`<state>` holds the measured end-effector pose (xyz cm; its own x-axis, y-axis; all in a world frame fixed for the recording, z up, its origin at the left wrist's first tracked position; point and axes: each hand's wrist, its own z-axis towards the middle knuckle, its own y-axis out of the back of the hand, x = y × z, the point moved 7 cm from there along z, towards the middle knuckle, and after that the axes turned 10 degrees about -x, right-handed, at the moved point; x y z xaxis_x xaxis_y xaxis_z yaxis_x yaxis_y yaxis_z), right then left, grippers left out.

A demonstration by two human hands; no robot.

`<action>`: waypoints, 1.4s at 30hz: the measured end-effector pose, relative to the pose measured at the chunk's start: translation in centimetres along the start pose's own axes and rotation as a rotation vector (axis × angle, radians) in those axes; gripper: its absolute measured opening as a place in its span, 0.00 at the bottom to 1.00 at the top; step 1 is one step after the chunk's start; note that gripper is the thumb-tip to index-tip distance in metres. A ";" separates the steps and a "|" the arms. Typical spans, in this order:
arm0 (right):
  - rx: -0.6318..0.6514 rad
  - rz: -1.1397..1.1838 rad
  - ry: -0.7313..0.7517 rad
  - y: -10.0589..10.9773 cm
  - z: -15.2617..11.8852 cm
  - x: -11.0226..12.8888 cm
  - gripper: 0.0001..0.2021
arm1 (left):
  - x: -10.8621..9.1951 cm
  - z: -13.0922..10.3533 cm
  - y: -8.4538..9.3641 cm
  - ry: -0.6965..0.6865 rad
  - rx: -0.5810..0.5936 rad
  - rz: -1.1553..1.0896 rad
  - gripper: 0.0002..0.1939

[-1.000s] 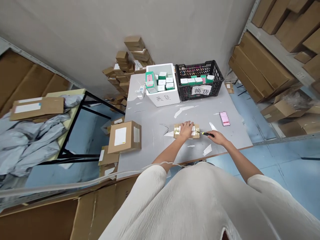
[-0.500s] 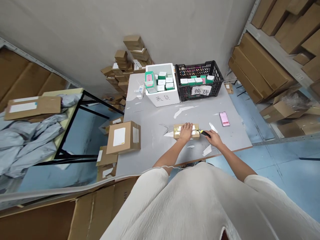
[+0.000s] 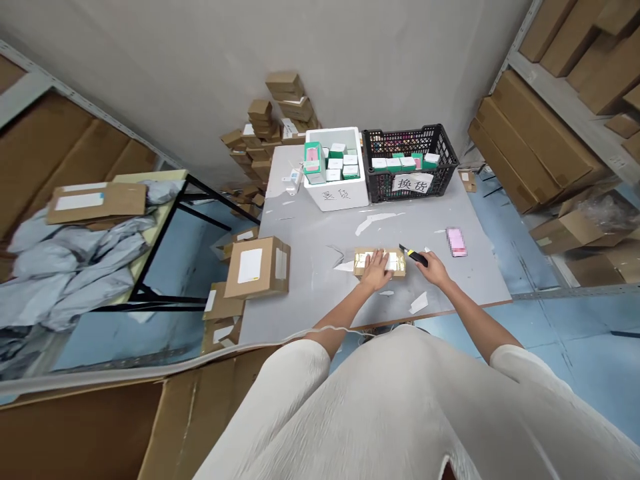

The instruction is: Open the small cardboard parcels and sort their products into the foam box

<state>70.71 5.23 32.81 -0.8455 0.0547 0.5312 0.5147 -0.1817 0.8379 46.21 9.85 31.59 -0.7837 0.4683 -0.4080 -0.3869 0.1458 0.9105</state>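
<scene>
We record 1 loose top, white, its cloth finely creased across the front. We count 2 sleeves in the same white: the left sleeve and the right sleeve, both ending short of the bare forearms. We note 1 small opening low on the front, dark red within. We observe 1 thin pale cable crossing the left arm beside its sleeve.

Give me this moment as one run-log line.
left hand: resting atop taped carton | right hand: gripping cutter near carton's right end | beyond: white bin, black crate
</scene>
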 end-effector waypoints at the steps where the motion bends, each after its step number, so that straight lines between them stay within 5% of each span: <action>1: 0.013 0.017 0.016 -0.7 0.7 0.7 0.23 | 0.4 -0.9 0.3 -0.002 -0.004 0.001 0.36; 6: 0.117 0.023 0.095 -4.2 4.6 5.5 0.23 | 2.4 -4.8 1.8 -0.003 -0.007 0.036 0.33; 10: 0.230 -0.006 0.137 -6.0 5.3 8.5 0.21 | 4.1 -5.3 3.1 0.090 -0.021 0.069 0.25; 18: 0.183 0.033 0.018 -5.5 1.8 6.8 0.22 | 5.5 -3.4 4.3 0.390 0.027 -0.071 0.16; 22: 0.199 0.280 -0.100 -6.3 0.0 6.1 0.20 | 4.0 -1.8 4.3 0.404 0.007 -0.104 0.23; 28: 0.111 0.452 -0.272 -5.5 -0.2 4.7 0.19 | 1.0 -0.4 2.3 0.414 0.053 -0.002 0.51; 36: 0.029 0.422 -0.374 -3.4 0.7 3.2 0.18 | 0.6 0.2 -0.7 0.156 0.200 0.041 0.60; 42: 0.053 0.522 -0.408 -3.9 0.8 3.8 0.22 | 1.9 -1.3 0.5 -0.186 0.290 0.026 0.56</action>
<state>65.57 6.91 31.68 -0.3667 0.3420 0.8652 0.8572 -0.2372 0.4571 43.88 9.71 31.19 -0.6789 0.6222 -0.3899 -0.1929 0.3612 0.9123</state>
